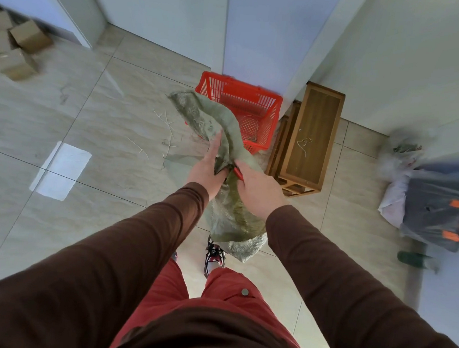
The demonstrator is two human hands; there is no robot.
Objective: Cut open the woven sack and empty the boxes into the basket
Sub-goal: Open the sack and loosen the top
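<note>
A limp green woven sack hangs in front of me, held up off the floor. My left hand grips its upper part, the fingers closed over the cloth. My right hand holds the sack just beside it, with a red-handled tool partly showing under the fingers. Behind the sack a red plastic basket stands on the floor against a white panel; only loose strands show inside it. Several small cardboard boxes lie on the floor at the far left.
A wooden stool stands right of the basket. A pile of bags and grey-and-orange cloth lies at the right wall. Loose fibre strands lie scattered on the tiled floor. My shoe is below the sack.
</note>
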